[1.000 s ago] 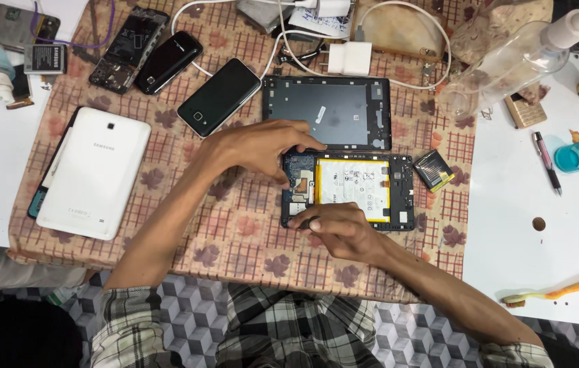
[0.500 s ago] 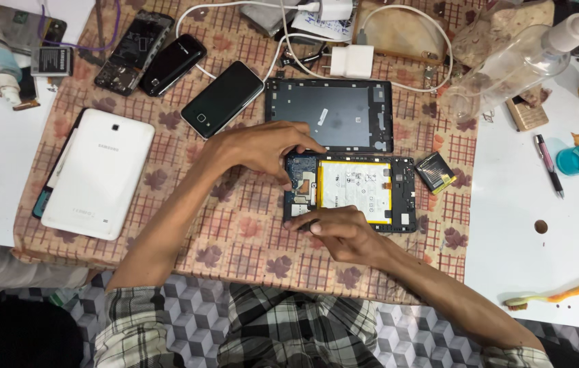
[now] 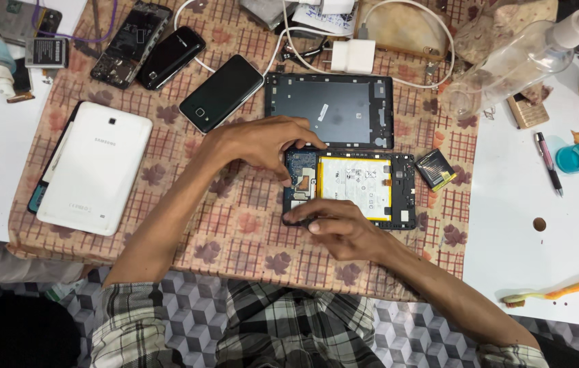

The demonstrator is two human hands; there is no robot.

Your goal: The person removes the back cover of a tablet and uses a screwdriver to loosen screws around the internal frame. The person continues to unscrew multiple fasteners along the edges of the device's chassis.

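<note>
So here's my bench view right now. The opened tablet (image 3: 351,187) is lying flat on the patterned cloth (image 3: 235,225), pretty much dead centre, with its long axis running 3 to 9 o'clock. The yellow-edged battery (image 3: 354,185) fills the middle of it, and the bare circuit board (image 3: 301,178) sits at the 9 o'clock end, which is the end both my hands are crowding.

My left hand (image 3: 262,140) comes in from 10 o'clock of the board, fingers curled down with the tips touching the top corner of the tablet's frame right beside the board. It's pinching or pressing there, but I can't tell if anything small is caught between the fingertips. My right hand (image 3: 340,228) sits at 6 o'clock of the board, fingers bent and resting along the lower edge of the frame, steadying it rather than wrapping around anything. So the board lies between the two hands, and the left one is nearer to it.

The removed back cover (image 3: 330,109), dark grey, lies just at 12 o'clock of the tablet, nearly touching it and parallel. A small dark chip-like part (image 3: 436,169) sits just off the 3 o'clock end. Further out at 9 o'clock there's a white tablet (image 3: 95,177) face down, and a black phone (image 3: 221,93) at 11 o'clock.
</note>
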